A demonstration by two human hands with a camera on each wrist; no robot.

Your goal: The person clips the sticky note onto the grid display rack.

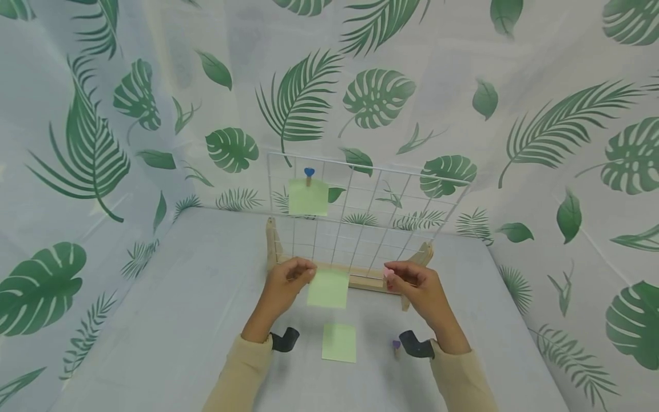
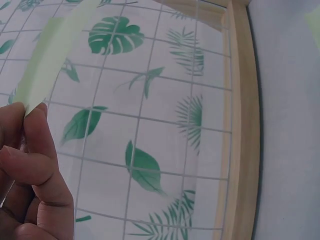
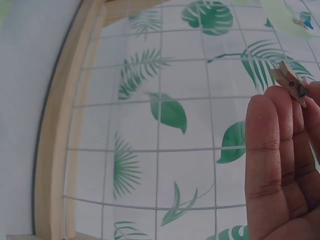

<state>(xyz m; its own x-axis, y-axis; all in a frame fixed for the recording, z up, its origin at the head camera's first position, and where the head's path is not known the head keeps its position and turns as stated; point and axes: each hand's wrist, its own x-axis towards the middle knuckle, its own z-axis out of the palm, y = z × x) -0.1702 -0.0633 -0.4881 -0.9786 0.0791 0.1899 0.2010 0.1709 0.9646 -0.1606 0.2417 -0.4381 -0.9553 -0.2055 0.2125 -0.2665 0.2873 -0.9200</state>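
Note:
My left hand pinches a green sticky note by its upper left corner, in front of the lower part of a white wire grid. In the left wrist view the note stands between thumb and finger. To the right, my right hand pinches a small wooden clothespin with a pink top. Higher up, a blue heart clothespin holds another green note on the grid. A third green note lies on the table between the forearms.
The grid stands in a wooden base with feet at both ends. A purple-topped clothespin lies on the white table near the right wrist. Leaf-printed cloth hangs behind and at both sides.

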